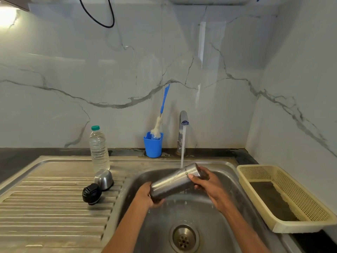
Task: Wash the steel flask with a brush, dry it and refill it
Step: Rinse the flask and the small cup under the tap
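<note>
The left hand (145, 196) hides the steel flask's (173, 181) base; lettering near its mouth is unreadable. The sink (215, 164) is cut off below the flask.

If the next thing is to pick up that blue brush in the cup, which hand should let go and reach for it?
Probably the right hand. It sits high by the steel flask mouth, closer to the brush standing in the blue cup. The left hand cups the flask's base lower in the sink and can keep holding it.

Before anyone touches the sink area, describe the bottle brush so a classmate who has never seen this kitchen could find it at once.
Start at the running tap behind the sink. Just left of it, against the marble wall, stands a blue cup. The bottle brush stands in it, white bristles down: the only long thing there with a blue handle.
</note>
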